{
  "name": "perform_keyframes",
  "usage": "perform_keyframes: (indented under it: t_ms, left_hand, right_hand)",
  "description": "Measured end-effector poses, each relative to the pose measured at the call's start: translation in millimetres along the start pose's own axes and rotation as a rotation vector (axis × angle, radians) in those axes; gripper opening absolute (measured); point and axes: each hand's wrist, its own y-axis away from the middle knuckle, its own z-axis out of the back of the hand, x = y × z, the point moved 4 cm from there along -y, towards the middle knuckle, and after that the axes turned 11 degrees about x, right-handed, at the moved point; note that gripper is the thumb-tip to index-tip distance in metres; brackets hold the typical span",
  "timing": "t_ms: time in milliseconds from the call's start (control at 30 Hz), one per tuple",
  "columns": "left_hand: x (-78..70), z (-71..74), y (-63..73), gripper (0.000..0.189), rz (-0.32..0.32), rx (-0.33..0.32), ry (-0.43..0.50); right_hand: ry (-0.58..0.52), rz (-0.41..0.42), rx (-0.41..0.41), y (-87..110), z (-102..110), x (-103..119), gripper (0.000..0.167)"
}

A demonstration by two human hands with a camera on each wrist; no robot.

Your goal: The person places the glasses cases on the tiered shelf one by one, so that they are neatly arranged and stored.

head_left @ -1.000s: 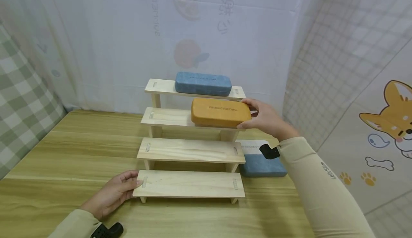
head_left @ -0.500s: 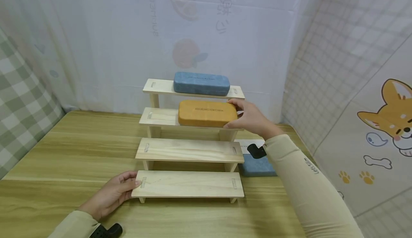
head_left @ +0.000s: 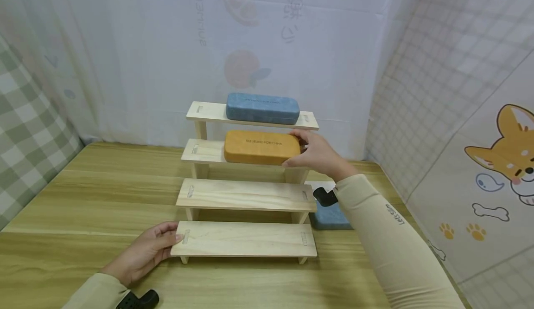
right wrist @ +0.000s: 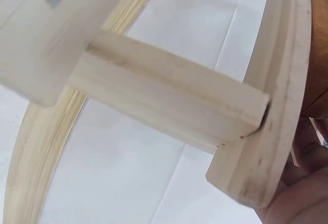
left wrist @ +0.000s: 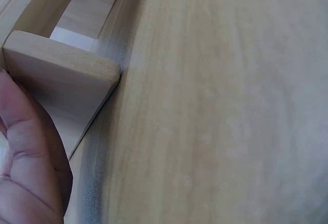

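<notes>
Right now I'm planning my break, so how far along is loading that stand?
Looks done: the blue case sits on the top tier. In hand: the right hand grips the orange case at the second tier. Probably left: releasing the orange case, and perhaps shelving the blue item on the table.

Wooden board [right wrist: 282, 80], right of frame, meeting a wooden crosspiece [right wrist: 174, 80] at centre. Orange case [right wrist: 319, 44], right edge, partly visible; right hand [right wrist: 300, 196] at lower right, beside the board. Blurred pale panel [right wrist: 46, 49], upper left.
</notes>
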Motion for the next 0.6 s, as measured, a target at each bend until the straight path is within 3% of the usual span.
perform_keyframes:
  t_ms: [600]
  left_hand:
    - [1.3,-0.4,0.4,0.064,0.000,-0.012,0.003]
  right_hand:
    - [0.023,-0.071,0.051,-4.2,-1.1,1.5,0.087]
